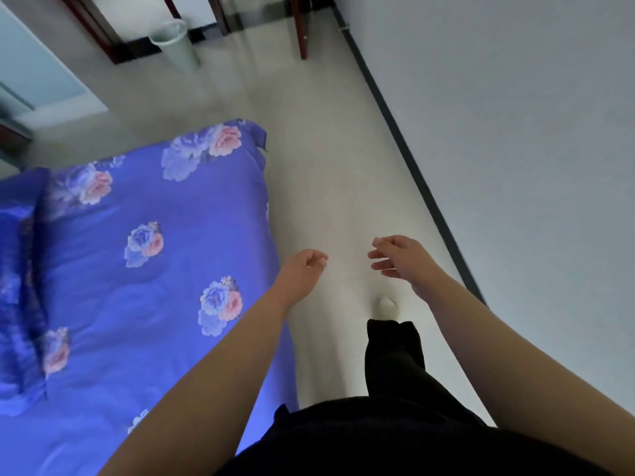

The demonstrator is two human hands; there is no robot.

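Empty left hand [304, 269] loosely curled, empty right hand [400, 257] slack, quilt [154, 269] edge running forward

The bed [280, 359] fills the 9 o'clock side, spread with a blue floral quilt [154, 269] that bunches into a ridge at its far left. The pale floor [330, 173] runs toward 12 o'clock and carries a light green wastebasket [175, 42] at 11 o'clock.
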